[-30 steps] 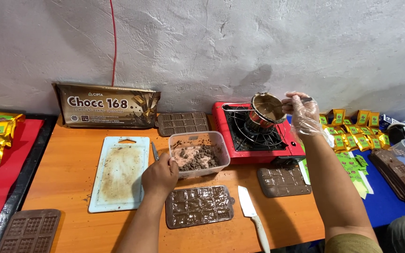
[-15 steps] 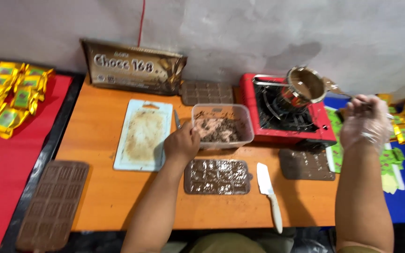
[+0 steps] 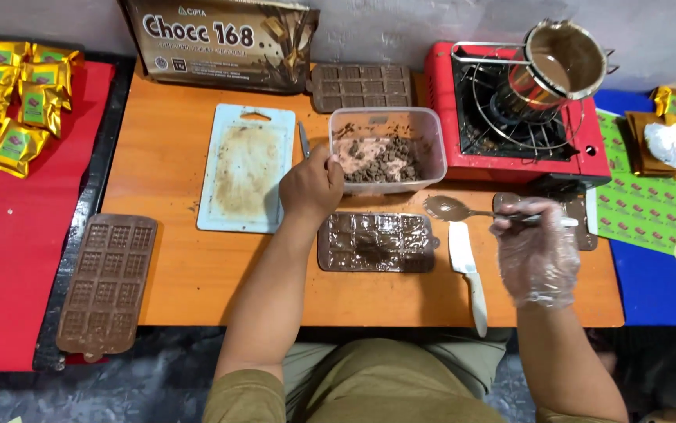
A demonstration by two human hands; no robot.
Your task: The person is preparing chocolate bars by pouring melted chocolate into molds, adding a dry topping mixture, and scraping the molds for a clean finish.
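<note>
My left hand [image 3: 312, 185] grips the left edge of a clear plastic tub [image 3: 385, 149] holding chopped chocolate pieces. My right hand [image 3: 536, 249], in a thin clear glove, holds a metal spoon [image 3: 449, 208] coated with melted chocolate, its bowl just right of a brown mould tray [image 3: 376, 241] lying in front of me. A small metal pot [image 3: 558, 64] with melted chocolate sits tilted on the red portable stove [image 3: 519, 116] at the back right.
A white cutting board [image 3: 247, 168] lies left of the tub, a small knife [image 3: 304, 139] beside it. A white-handled knife [image 3: 466, 271] lies right of the mould. More brown moulds [image 3: 106, 280] [image 3: 360, 84], a chocolate box [image 3: 220, 41], gold wrapped packets [image 3: 5, 94] and green wrappers [image 3: 645, 210] surround the orange table [image 3: 197, 266].
My right hand has come away from the pot on the stove and down toward the mould, now holding the coated spoon. The left hand stays on the tub. The view has tilted downward.
</note>
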